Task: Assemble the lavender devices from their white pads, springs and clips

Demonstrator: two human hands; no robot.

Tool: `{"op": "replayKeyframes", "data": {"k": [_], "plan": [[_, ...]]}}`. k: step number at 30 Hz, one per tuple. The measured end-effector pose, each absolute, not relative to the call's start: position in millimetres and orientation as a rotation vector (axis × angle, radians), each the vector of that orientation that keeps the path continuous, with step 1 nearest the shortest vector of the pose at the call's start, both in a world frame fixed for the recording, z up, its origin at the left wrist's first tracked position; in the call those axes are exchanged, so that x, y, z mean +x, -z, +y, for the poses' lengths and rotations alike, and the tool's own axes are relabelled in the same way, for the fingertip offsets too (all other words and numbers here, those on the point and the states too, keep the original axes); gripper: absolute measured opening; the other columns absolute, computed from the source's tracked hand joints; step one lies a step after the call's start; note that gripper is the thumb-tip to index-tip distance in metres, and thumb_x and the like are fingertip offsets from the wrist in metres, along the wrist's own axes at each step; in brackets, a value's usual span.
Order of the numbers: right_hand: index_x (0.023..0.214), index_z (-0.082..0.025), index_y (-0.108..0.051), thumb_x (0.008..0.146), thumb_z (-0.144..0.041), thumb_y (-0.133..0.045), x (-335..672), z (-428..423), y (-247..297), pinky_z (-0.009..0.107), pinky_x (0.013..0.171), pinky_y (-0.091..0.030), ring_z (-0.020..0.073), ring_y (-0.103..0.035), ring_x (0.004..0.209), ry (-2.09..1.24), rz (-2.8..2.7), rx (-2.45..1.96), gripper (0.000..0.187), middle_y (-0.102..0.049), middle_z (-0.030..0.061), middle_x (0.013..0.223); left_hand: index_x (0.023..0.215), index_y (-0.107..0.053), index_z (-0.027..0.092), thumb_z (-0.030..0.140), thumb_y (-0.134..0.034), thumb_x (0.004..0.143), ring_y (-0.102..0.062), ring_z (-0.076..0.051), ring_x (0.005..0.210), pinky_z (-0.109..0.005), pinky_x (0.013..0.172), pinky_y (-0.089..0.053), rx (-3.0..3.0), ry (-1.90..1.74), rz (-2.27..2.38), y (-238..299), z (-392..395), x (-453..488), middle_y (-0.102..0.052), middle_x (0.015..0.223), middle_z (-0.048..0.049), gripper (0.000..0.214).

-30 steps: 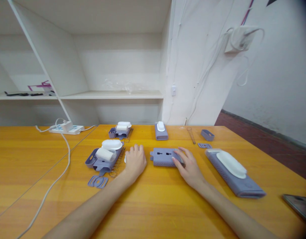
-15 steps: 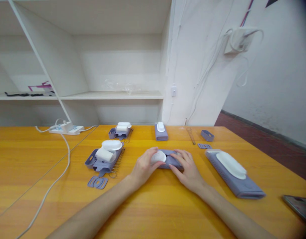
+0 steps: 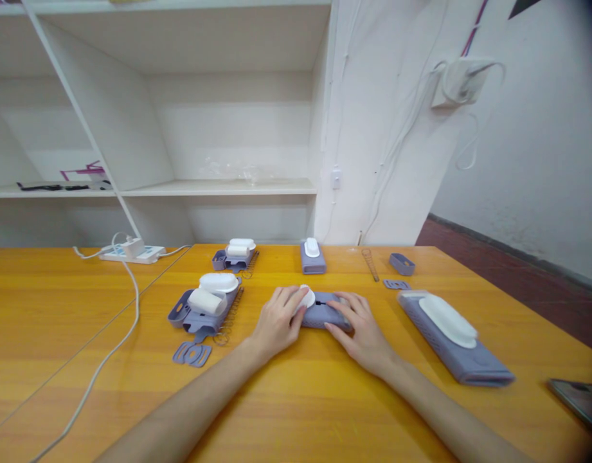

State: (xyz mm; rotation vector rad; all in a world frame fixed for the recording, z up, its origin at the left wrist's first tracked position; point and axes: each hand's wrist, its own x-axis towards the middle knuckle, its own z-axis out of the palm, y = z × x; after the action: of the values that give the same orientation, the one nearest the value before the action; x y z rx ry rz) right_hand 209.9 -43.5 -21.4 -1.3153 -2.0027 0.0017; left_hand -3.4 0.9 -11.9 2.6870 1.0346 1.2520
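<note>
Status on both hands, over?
Left-hand grip on white piece, over left end of purple case. Right-hand grip on case's right end. Nearest spring apart, to the left.

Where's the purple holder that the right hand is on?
In the head view, the purple holder lies on the table just right of centre, between the left hand and the right hand, with a white piece at its left end.
</note>
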Motion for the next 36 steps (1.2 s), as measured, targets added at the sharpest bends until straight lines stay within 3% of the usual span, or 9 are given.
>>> {"op": "replayKeyframes", "data": {"k": [6,13,21,26,30,36], "plan": [[0.12,-0.025,-0.053,0.082,-0.027,-0.058,210.1,-42.7,21.7,0.044,0.101,-0.036,0.0245,-0.038,0.118,-0.045,-2.01,-1.292,0.038,-0.046,0.008,0.126,0.114,-0.051,0.021,0.029,-0.057,0.082,-0.052,-0.019,0.105,-0.034,0.092,-0.046,2.554,-1.553,1.072,22.0,8.6,-6.0,-0.055,0.112,-0.0086,0.033],[0.122,-0.028,-0.053,0.084,-0.023,-0.056,209.3,-42.5,20.2,0.047,0.101,-0.036,0.0246,-0.038,0.118,-0.029,-2.088,-1.246,0.039,-0.045,0.0073,0.128,0.109,-0.053,0.023,0.029,-0.052,0.086,-0.055,-0.02,0.1,-0.033,0.085,-0.049,2.626,-1.418,1.278,19.9,7.3,-4.3,-0.057,0.109,-0.0067,0.024],[0.124,-0.028,-0.052,0.085,-0.023,-0.056,210.2,-41.6,22.3,0.047,0.102,-0.034,0.0247,-0.036,0.12,-0.02,-2.101,-1.263,0.039,-0.045,0.007,0.13,0.105,-0.053,0.019,0.018,-0.049,0.087,-0.054,-0.017,0.1,-0.033,0.088,-0.046,2.349,-1.771,1.211,19.4,12.2,-7.0,-0.052,0.105,-0.008,0.019],[0.124,-0.028,-0.051,0.084,-0.022,-0.056,210.1,-41.7,22.0,0.049,0.101,-0.035,0.025,-0.037,0.12,-0.03,-2.105,-1.241,0.041,-0.045,0.0074,0.13,0.107,-0.054,0.022,0.015,-0.048,0.087,-0.052,-0.018,0.104,-0.038,0.093,-0.043,2.653,-1.464,0.844,17.2,10.5,-4.3,-0.058,0.108,-0.0068,0.022],[0.124,-0.029,-0.051,0.084,-0.022,-0.055,209.5,-42.3,21.5,0.051,0.099,-0.036,0.026,-0.038,0.12,-0.023,-2.09,-1.22,0.041,-0.045,0.0078,0.13,0.109,-0.058,0.026,0.015,-0.048,0.085,-0.046,-0.024,0.11,-0.048,0.094,-0.036,2.726,-1.386,1.016,10.6,4.6,-4.6,-0.056,0.117,-0.0069,0.028],[0.123,-0.029,-0.051,0.084,-0.022,-0.055,209.5,-42.0,21.4,0.05,0.101,-0.035,0.0255,-0.037,0.121,-0.025,-2.101,-1.225,0.04,-0.044,0.0072,0.131,0.123,-0.052,0.024,0.013,-0.046,0.082,-0.045,-0.024,0.108,-0.044,0.089,-0.042,2.681,-1.26,0.948,8.1,-1.9,-4.9,-0.045,0.12,-0.0126,0.043]]}}
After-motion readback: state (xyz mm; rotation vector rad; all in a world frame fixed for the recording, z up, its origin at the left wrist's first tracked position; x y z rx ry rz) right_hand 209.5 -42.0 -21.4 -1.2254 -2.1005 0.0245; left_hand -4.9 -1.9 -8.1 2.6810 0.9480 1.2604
